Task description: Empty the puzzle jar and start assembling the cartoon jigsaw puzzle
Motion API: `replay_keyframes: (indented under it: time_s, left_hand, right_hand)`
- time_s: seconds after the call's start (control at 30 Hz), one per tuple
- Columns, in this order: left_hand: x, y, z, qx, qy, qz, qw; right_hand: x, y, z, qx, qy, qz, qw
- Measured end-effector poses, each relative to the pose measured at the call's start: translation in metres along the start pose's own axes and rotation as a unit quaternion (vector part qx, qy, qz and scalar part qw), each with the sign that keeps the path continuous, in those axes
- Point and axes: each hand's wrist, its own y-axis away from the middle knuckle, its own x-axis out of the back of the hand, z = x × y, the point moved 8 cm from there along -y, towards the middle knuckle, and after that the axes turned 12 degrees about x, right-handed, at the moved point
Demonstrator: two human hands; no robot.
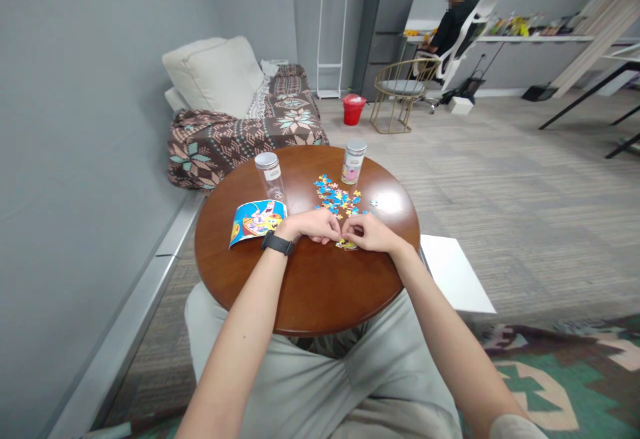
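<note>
My left hand (pixel 317 224) and my right hand (pixel 369 232) meet over the round wooden table (pixel 320 292), fingertips almost touching. Thumb and fingers of both are pinched together at a small yellow cluster of jigsaw puzzle pieces (pixel 346 244), partly covered by the fingers. Just beyond lies a loose pile of blue, yellow and pink puzzle pieces (pixel 336 198). One stray blue piece (pixel 374 203) sits to the right of the pile. A colourful cartoon picture sheet (pixel 255 220) is left of my left hand, its right edge behind the wrist.
A clear jar (pixel 271 176) with a metal lid stands at the table's far left, and a printed canister (pixel 353 163) behind the pile. Past the table are a patterned sofa (pixel 240 139), a red bin (pixel 353 110), a wire chair (pixel 400 89) and a seated person (pixel 453 19).
</note>
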Motion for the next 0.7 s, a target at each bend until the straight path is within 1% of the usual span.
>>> replay_keyframes:
  time_s: [0.2, 0.43, 0.57, 0.7]
  left_hand:
    - [-0.0014, -0.0003, 0.0001, 0.017, -0.027, 0.006, 0.999]
    - [-0.0005, 0.0048, 0.0013, 0.05, -0.044, 0.027, 0.997]
    - [0.0004, 0.0038, 0.0027, 0.048, -0.047, 0.035, 0.997]
    - [0.0081, 0.0037, 0.0015, 0.044, -0.028, 0.066, 0.996]
  right_hand:
    - [-0.0011, -0.0004, 0.0015, 0.003, -0.001, -0.006, 1.0]
    - [0.0011, -0.0011, 0.0003, -0.013, 0.005, -0.011, 1.0]
    - [0.0006, -0.0007, 0.0019, -0.017, 0.01, -0.012, 1.0]
    - [0.001, -0.0006, 0.0028, -0.018, 0.007, -0.009, 1.0]
